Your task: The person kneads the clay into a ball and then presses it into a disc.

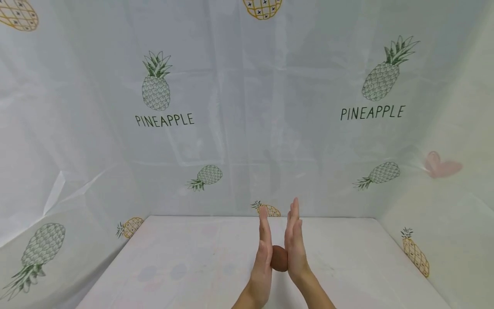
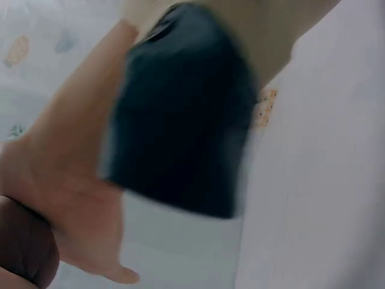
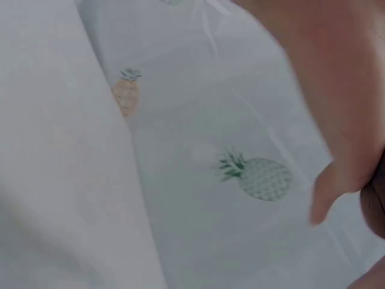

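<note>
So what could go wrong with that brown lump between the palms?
The brown lump sits between the flat left hand and right hand, neither curled round it, so it might slip out and drop onto the white table. If it is soft, which I can't tell, pressing harder could flatten it.

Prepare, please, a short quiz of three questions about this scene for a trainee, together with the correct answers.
1. True or false: the brown lump is between the left hand and the right hand.
2. Which word is printed on the back sheet? A) BANANA B) PINEAPPLE C) CHERRY
3. Complete: in the head view, the fingers of both hands are ____, not curled round the lump.
Key: 1. True. 2. B. 3. Straight.
</note>
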Tool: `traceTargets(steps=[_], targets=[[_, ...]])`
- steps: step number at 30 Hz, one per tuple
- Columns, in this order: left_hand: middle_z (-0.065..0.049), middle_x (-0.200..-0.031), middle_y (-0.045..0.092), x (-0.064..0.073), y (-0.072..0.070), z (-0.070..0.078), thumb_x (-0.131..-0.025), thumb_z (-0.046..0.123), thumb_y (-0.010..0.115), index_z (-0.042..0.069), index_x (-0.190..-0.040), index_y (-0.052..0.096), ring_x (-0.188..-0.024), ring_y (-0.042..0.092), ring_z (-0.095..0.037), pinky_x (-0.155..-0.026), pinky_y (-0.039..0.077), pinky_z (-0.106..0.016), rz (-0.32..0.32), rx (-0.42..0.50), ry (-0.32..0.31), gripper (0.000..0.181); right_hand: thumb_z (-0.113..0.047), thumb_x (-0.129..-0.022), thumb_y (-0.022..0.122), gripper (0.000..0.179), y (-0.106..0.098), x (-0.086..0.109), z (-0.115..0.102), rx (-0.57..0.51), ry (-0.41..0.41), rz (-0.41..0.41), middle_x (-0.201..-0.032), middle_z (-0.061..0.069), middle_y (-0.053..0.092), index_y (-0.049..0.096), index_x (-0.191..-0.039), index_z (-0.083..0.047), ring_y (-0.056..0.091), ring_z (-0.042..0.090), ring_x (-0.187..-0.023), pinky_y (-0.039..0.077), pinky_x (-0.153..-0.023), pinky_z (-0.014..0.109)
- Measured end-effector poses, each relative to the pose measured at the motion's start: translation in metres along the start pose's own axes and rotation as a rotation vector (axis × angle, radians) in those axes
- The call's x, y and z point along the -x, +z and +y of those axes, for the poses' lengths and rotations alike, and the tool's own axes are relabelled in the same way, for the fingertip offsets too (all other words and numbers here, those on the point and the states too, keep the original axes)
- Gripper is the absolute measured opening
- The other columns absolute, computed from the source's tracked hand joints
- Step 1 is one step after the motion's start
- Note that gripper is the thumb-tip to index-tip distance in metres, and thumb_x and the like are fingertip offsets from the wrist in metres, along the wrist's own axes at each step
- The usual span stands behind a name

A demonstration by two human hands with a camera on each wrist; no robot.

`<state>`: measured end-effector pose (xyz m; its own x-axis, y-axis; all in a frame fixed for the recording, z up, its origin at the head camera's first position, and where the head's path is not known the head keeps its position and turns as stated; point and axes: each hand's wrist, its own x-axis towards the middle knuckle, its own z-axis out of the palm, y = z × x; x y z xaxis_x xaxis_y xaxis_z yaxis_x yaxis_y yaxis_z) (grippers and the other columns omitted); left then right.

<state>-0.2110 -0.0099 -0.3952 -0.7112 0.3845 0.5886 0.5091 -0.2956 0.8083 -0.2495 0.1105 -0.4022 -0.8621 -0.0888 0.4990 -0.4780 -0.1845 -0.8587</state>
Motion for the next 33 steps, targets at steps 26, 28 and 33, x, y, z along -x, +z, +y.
traceTargets(steps=[26,28,33], targets=[[0.013,-0.175,-0.02,-0.008,-0.024,-0.033,-0.114,0.043,0.008,0.037,-0.168,-0.016,-0.161,-0.023,-0.019,-0.115,-0.028,-0.069,0.208,-0.203,-0.092,0.059,-0.055,-0.111,-0.004,0.058,0.025,0.018,-0.03,-0.117,0.041,-0.1,-0.175,-0.01,-0.02,-0.017,-0.166,-0.045,-0.019,0.031,-0.163,-0.023,-0.116,0.075],[0.013,-0.175,-0.02,-0.007,-0.019,-0.036,-0.114,0.042,0.008,0.038,-0.168,-0.015,-0.161,-0.023,-0.021,-0.114,-0.028,-0.07,0.177,-0.192,-0.109,0.059,-0.055,-0.111,-0.003,0.058,0.021,0.016,-0.033,-0.106,0.018,-0.069,-0.175,-0.012,-0.02,-0.016,-0.166,-0.046,-0.019,0.027,-0.163,-0.024,-0.116,0.074],[0.016,-0.174,-0.022,-0.002,-0.009,-0.041,-0.114,0.042,0.007,0.037,-0.167,-0.019,-0.16,-0.024,-0.019,-0.113,-0.029,-0.072,0.068,-0.165,-0.139,0.059,-0.056,-0.111,0.003,0.058,0.007,0.009,-0.036,-0.046,-0.044,0.011,-0.175,-0.018,-0.017,-0.012,-0.166,-0.048,-0.02,0.02,-0.163,-0.025,-0.118,0.07]])
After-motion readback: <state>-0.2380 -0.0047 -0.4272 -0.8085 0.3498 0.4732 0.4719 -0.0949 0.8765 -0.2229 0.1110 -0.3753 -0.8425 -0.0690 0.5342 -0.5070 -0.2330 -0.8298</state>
